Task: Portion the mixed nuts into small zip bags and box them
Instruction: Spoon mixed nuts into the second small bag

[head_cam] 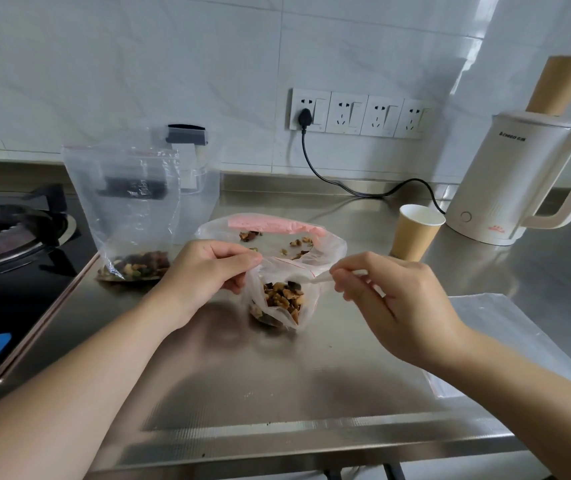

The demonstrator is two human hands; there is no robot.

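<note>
Left hand point(204, 271) and right hand point(391, 299), each in pinching grip.

Three zip bags with nuts point(282, 299), two paper cups point(415, 233), one kettle point(505, 181).

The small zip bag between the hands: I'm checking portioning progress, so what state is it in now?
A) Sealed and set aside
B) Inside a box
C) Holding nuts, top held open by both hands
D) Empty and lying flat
C: the left hand and right hand each pinch a side of the small zip bag, whose mouth gapes above the nuts inside.
</note>
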